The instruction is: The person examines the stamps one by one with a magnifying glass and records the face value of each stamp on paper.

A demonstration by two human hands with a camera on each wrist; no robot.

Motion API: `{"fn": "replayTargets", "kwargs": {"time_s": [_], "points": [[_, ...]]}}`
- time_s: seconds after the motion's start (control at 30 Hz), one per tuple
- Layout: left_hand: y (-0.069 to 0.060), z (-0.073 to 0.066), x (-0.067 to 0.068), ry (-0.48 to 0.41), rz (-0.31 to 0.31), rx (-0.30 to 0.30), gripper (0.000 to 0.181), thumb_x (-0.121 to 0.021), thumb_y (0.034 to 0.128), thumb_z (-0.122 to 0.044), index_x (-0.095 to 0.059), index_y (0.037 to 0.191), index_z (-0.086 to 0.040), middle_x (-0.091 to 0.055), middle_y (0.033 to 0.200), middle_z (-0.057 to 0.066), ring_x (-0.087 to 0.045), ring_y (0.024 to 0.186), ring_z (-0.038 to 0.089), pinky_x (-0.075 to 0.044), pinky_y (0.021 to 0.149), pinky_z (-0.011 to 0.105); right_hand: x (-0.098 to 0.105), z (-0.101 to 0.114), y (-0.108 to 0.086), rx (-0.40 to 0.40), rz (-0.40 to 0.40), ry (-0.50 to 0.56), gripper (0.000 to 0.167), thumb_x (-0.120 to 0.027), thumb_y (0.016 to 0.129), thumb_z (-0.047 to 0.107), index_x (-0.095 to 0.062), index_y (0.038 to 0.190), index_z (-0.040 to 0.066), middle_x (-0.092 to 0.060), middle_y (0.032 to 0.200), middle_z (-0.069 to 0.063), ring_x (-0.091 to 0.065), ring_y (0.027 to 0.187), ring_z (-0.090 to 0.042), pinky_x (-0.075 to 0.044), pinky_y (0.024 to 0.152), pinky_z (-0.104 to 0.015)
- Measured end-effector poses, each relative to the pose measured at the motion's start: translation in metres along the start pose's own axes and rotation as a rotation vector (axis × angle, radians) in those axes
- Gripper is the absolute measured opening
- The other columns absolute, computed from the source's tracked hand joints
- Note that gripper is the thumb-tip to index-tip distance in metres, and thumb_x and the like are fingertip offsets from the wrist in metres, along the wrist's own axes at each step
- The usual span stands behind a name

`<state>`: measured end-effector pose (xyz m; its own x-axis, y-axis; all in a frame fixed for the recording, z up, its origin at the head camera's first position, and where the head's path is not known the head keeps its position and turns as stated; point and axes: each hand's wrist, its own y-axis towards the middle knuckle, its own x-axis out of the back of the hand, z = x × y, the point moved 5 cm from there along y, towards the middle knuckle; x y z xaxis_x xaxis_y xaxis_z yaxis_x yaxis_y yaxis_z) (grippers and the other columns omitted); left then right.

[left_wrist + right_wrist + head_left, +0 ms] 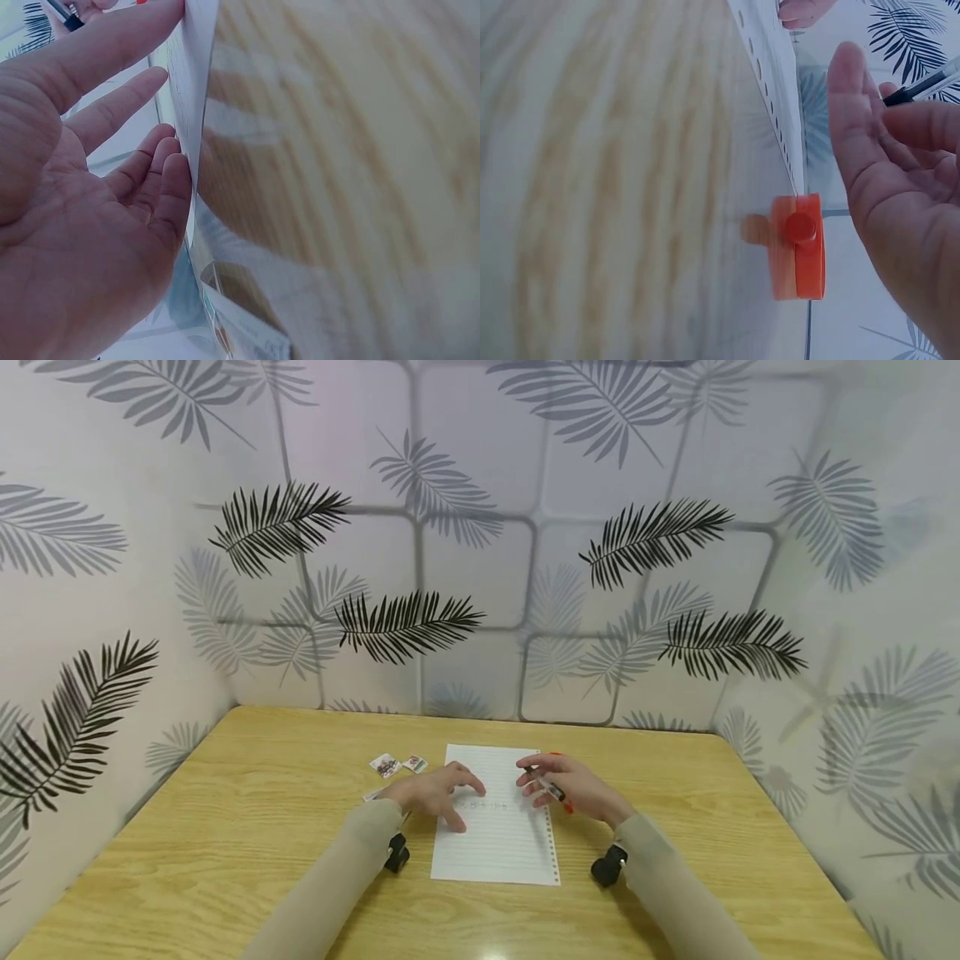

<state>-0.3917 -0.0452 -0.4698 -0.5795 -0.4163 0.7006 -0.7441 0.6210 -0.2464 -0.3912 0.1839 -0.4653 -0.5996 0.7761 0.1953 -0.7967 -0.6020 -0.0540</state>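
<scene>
A sheet of lined paper (495, 852) with punched holes down its right edge lies on the table, with a faint line of writing across its middle. My left hand (435, 789) is spread over the sheet's left side, thumb and fingers apart; its fingertips (169, 75) are at the paper in the left wrist view. Above the right edge, my right hand (576, 787) holds a pen (551, 787) between its fingers. The pen's black end and clear barrel (937, 81) show in the right wrist view; I cannot tell whether it is capped.
Beyond my left hand lie two small printed pieces of paper (386, 766) (415, 764). Another flat piece (371, 795) is partly hidden by that hand. An orange-red plastic object with a round knob (801, 229) lies by the sheet's right edge. Patterned curtains (465, 568) surround the wooden table (247, 793).
</scene>
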Motion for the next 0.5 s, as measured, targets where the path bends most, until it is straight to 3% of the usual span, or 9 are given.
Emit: {"fn": "replayTargets", "kwargs": {"time_s": [0.1, 0.23, 0.5], "points": [[0.0, 0.0, -0.001, 0.002, -0.004, -0.003, 0.054, -0.083, 0.0778, -0.013, -0.062, 0.126, -0.026, -0.036, 0.147, 0.005, -0.036, 0.138, 0.032, -0.031, 0.112, 0.053, 0.003, -0.001, 0.001, -0.015, -0.045, 0.097, 0.044, -0.032, 0.105, 0.008, -0.036, 0.144, -0.01, -0.053, 0.128, -0.035, -0.065, 0.099, -0.018, -0.057, 0.085, -0.037], [-0.001, -0.002, -0.001, 0.007, -0.009, 0.0, 0.053, -0.083, 0.0774, -0.013, -0.063, 0.125, -0.026, -0.036, 0.147, 0.004, -0.037, 0.136, 0.031, -0.031, 0.112, 0.053, 0.007, 0.001, 0.0, -0.011, -0.101, 0.143, 0.046, -0.043, 0.106, 0.018, -0.039, 0.142, -0.009, -0.059, 0.12, -0.027, -0.065, 0.093, -0.016, -0.058, 0.081, -0.036], [-0.001, -0.002, 0.0, 0.015, -0.008, 0.007, 0.054, -0.084, 0.077, -0.013, -0.063, 0.125, -0.026, -0.036, 0.147, 0.004, -0.038, 0.136, 0.032, -0.032, 0.111, 0.053, 0.017, -0.001, -0.001, -0.061, -0.146, -0.052, 0.05, -0.058, 0.099, 0.02, -0.045, 0.145, 0.002, -0.058, 0.13, -0.025, -0.058, 0.083, -0.012, -0.05, 0.068, -0.023]]}}
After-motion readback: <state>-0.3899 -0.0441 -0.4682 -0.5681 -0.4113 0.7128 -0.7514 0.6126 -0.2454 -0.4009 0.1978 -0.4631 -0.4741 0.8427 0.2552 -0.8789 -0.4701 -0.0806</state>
